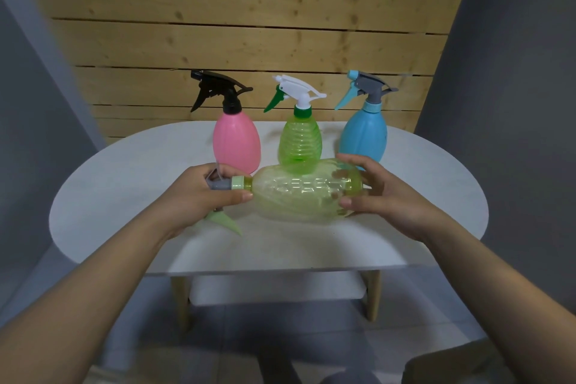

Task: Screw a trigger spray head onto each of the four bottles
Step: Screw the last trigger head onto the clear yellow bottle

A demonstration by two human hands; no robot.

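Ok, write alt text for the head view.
Two hands hold a translucent yellow-green plastic bottle sideways above a white oval table: left hand grips its grey spray head, right hand its base.

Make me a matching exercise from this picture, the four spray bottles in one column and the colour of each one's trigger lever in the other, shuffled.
Bottles:
1. pink bottle
2. bright green bottle
3. blue bottle
4. pale yellow-green bottle, held sideways by the left hand and right hand

Trigger lever:
A. light blue
B. pale green
C. black
D. dark green

Pairs: 1-C, 2-D, 3-A, 4-B
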